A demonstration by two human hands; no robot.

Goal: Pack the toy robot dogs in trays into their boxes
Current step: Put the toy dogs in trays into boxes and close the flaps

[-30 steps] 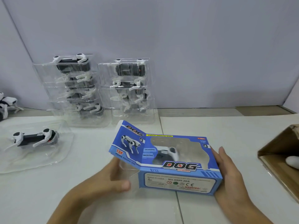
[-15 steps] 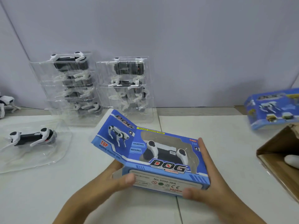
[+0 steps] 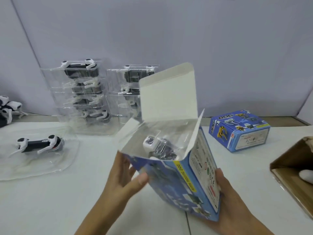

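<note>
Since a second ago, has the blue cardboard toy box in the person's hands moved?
Yes. The blue cardboard toy box lay flat on the white table; it now stands tipped up on end, open top flap raised toward the grey wall.

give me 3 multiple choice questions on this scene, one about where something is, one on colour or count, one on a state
1. Where does the second, closed box sit?
A. right of the held box
B. on the tray stacks
C. inside the carton

2. What colour is the held box outside?
A. red
B. blue
C. green

3. How is the held box's top flap?
A. taped shut
C. torn off
B. standing open

Answers: 1 A, it sits on the table to the right. 2 B, its printed faces are blue. 3 B, the flap stands up, and a toy robot dog in its tray shows inside.
</note>
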